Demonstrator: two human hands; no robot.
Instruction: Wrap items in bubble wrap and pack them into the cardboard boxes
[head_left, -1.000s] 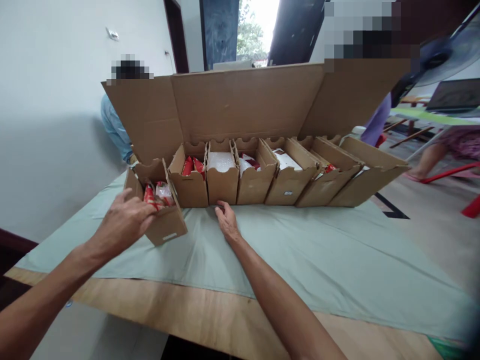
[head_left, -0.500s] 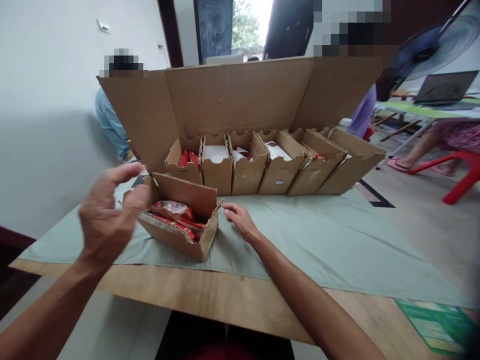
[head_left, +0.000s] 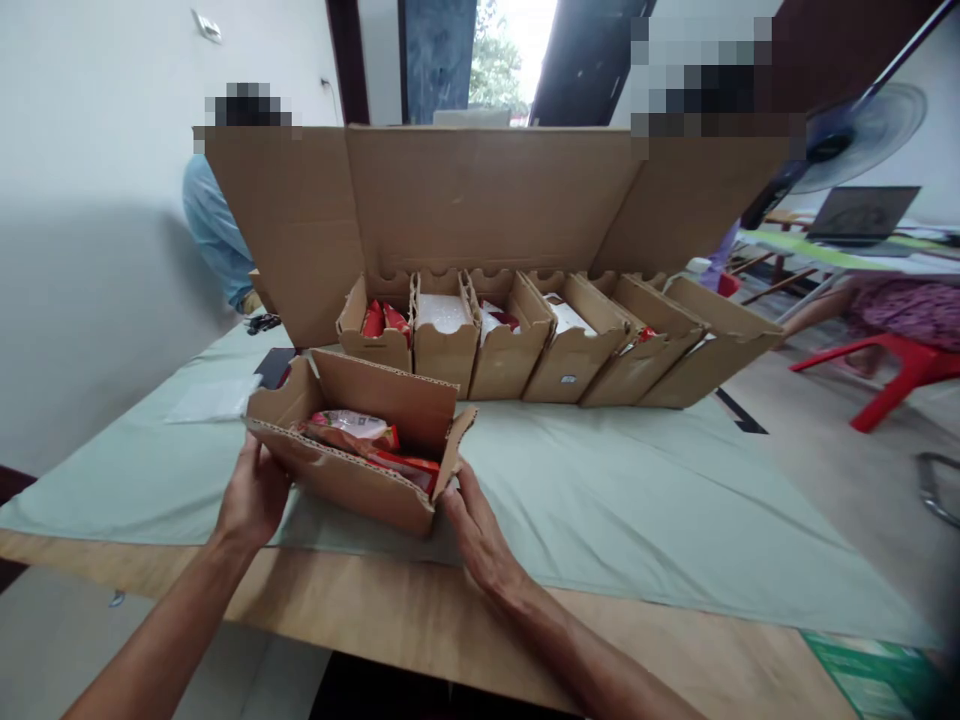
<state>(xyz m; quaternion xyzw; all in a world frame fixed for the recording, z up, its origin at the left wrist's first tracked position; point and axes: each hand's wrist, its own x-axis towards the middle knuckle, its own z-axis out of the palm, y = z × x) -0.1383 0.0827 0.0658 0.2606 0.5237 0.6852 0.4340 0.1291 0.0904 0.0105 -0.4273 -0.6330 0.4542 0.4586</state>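
An open-topped cardboard box is between my hands near the table's front edge. Several red snack packets lie inside, one with a clear, printed part on top. My left hand grips the lower left end of the box, its fingertips hidden beneath and behind it. At the other end, my right hand presses its fingers against the outward-leaning end flap. Whether the box's base fully rests on the cloth is hard to see.
Behind stands a row of cardboard bins holding packets and white items, backed by a tall cardboard panel. A clear plastic bag and a dark flat item lie left. A green printed sheet is front right. People sit beyond.
My left hand has come down from the air onto the box's left end. My right hand has moved onto its right end. The box appears shifted slightly right and nearer.
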